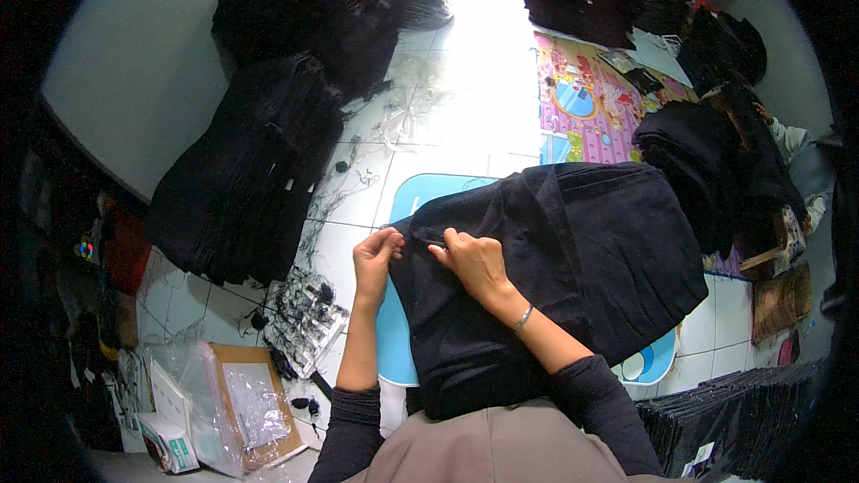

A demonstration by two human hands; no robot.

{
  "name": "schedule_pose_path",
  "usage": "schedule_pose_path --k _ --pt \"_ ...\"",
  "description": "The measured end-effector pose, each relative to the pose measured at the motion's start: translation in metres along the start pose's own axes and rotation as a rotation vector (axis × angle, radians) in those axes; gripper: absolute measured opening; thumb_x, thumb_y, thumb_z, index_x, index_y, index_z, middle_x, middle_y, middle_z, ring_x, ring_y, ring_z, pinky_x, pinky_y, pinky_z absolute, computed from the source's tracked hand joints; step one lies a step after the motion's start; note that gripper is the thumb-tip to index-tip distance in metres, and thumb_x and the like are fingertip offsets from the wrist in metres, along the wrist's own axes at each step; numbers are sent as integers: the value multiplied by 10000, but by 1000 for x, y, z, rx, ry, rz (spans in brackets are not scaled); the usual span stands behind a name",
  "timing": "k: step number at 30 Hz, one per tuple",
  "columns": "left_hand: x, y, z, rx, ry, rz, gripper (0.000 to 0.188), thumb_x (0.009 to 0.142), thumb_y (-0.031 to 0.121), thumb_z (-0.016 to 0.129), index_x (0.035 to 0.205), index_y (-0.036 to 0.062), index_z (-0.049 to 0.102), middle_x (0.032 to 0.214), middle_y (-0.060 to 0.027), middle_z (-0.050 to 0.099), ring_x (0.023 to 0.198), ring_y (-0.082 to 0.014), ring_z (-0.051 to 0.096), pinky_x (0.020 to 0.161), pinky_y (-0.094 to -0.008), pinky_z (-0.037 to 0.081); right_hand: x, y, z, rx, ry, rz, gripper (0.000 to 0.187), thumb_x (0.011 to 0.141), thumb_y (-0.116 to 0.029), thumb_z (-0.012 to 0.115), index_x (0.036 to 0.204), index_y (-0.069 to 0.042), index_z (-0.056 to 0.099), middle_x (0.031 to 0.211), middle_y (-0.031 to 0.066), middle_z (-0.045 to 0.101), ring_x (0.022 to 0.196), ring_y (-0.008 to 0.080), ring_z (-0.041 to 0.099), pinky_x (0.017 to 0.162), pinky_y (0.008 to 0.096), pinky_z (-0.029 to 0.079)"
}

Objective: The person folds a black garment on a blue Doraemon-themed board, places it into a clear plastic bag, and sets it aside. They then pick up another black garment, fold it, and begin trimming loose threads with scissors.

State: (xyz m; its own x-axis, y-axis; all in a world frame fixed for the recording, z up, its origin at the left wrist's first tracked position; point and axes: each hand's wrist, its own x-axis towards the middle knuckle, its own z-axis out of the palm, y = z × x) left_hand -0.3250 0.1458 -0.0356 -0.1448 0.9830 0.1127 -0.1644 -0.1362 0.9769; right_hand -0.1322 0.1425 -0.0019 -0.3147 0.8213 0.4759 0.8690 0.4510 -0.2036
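Observation:
A large pile of black fabric (573, 259) lies across my lap and over a low light-blue table (394, 331). My left hand (376, 259) is at the pile's left corner, fingertips pinched together on the edge of the cloth. Just right of it, my right hand (476, 261) is closed over the fabric, with its index finger bent and thumb pointing left. A small dark shape shows by its thumb, but I cannot make out whether it is a tool or a fold. A bracelet circles my right wrist.
Tall stacks of black cloth (250, 161) line the left wall. Dark thread scraps (304, 317) litter the tiles near a plastic-wrapped cardboard piece (255, 402). At right, another person's sleeve (790, 139) shows beside more black cloth (689, 161) and a colourful mat (582, 98). Folded black pieces (734, 420) stand lower right.

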Motion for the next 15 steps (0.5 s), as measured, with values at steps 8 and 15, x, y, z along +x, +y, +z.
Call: schedule_pose_path --k 8,15 --pt "22 17 -94 360 841 92 174 869 103 683 1010 5 660 973 -76 669 866 -170 625 778 -301 518 6 0 2 166 -62 142 402 824 -458 662 742 -86 535 638 71 614 531 245 636 453 328 496" --pt "11 30 -81 1241 357 169 632 727 120 776 1312 107 537 1412 -263 414 1327 -418 369 1099 -468 305 3 -2 -4 178 -41 59 286 797 -285 708 834 -68 525 823 73 593 621 277 642 515 367 519"
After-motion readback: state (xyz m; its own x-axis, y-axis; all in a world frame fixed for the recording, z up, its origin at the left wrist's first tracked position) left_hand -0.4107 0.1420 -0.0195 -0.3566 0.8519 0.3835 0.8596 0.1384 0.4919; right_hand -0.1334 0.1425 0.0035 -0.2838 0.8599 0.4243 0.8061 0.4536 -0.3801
